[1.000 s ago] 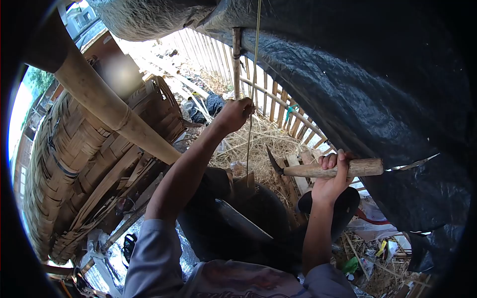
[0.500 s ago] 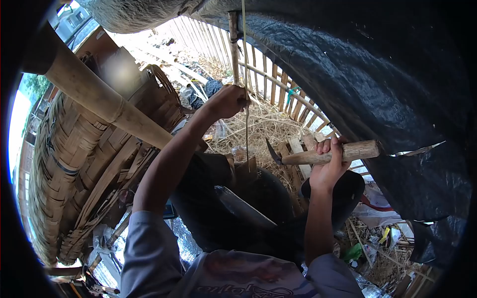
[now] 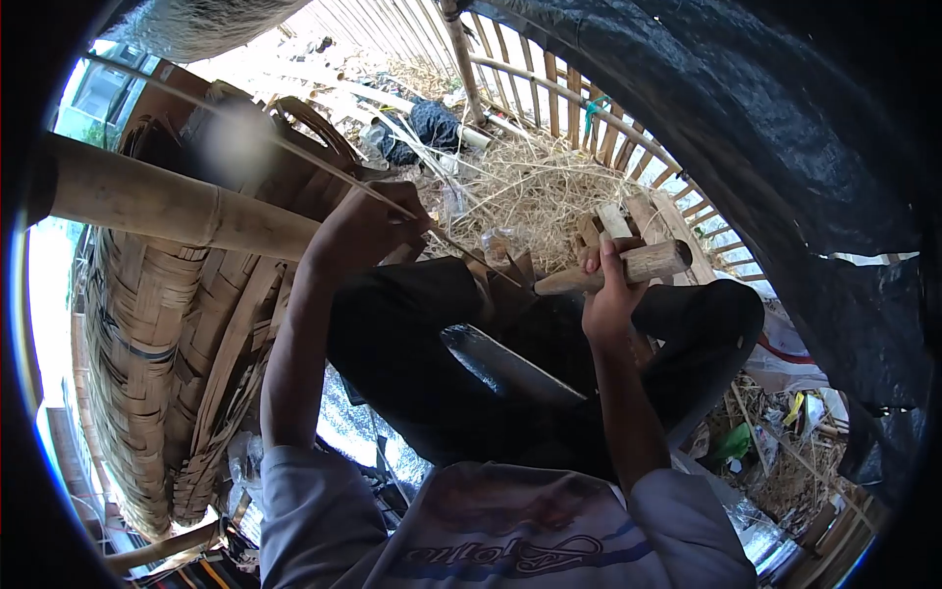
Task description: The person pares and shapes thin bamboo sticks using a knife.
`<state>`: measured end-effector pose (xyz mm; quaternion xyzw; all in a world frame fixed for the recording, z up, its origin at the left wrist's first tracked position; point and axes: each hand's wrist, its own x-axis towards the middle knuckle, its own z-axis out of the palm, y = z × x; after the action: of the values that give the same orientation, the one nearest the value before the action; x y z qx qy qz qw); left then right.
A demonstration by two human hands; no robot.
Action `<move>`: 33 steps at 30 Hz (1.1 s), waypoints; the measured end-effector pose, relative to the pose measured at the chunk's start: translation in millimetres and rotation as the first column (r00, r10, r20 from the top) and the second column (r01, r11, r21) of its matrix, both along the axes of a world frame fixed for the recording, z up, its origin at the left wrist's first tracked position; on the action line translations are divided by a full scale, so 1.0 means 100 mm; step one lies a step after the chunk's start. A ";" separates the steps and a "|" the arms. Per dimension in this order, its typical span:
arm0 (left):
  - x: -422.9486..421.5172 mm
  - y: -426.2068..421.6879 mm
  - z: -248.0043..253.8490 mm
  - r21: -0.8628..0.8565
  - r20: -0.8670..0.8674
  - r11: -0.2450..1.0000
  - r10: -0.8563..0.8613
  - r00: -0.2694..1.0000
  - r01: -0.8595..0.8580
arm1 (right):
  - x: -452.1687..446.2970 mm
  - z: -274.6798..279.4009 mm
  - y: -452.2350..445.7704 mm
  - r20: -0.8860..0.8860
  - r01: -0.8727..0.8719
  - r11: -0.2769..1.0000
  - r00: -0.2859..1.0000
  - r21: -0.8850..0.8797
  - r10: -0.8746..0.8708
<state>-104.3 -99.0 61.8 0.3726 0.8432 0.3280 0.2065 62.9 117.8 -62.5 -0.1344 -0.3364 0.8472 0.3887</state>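
Note:
My left hand (image 3: 378,224) is closed round a long thin bamboo strip (image 3: 339,173), which slants from the upper left down to the right. My right hand (image 3: 610,285) grips the thick wooden handle of a knife (image 3: 655,261). The knife's short curved blade (image 3: 514,272) points up and left, close to the strip's lower end; whether they touch is unclear. Below the hands, a flat metallic-looking piece (image 3: 510,363) lies across my dark-trousered legs.
A thick bamboo pole (image 3: 186,208) crosses at left, above large woven bamboo baskets (image 3: 147,373). Dry straw (image 3: 540,191) covers the ground ahead. A slatted bamboo fence (image 3: 574,103) and black plastic sheeting (image 3: 785,147) are at right. Litter (image 3: 731,442) lies lower right.
The strip has swung from near upright to a slant, its lower end now by the blade. My left hand has moved left and down. My right hand and the knife have shifted slightly left.

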 end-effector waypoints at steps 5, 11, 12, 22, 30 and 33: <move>0.38 -0.28 0.04 -0.089 -0.001 0.974 0.209 0.978 -0.208 | -0.01 -0.65 -0.11 0.330 0.009 0.992 0.943 0.122 -0.049; 0.78 -0.39 0.01 -0.120 -0.167 0.945 0.282 0.945 -0.303 | 0.13 -1.16 -0.06 0.791 -0.372 0.917 0.600 0.144 0.119; 0.81 -0.37 0.02 -0.101 -0.199 0.949 0.275 0.941 -0.299 | 0.17 -1.30 -0.07 0.795 -0.369 0.919 0.595 0.141 0.117; 1.25 -0.24 0.06 -0.161 -0.392 0.925 0.261 0.882 -0.345 | 0.30 -1.09 -0.31 0.517 -0.268 0.945 0.845 0.188 0.137; 1.53 -0.18 0.00 -0.123 -0.343 0.857 0.437 0.831 -0.501 | 0.40 -0.84 -0.28 0.391 -0.372 0.898 0.882 0.235 0.263; 1.56 -0.16 0.01 -0.131 -0.320 0.843 0.463 0.827 -0.522 | 0.36 -1.07 -0.23 0.510 -0.405 0.871 0.831 0.278 0.223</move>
<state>51.4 -115.3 62.5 0.1589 0.9613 0.2228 0.0334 98.6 95.2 -169.1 -0.1969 -0.5919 0.7633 0.1682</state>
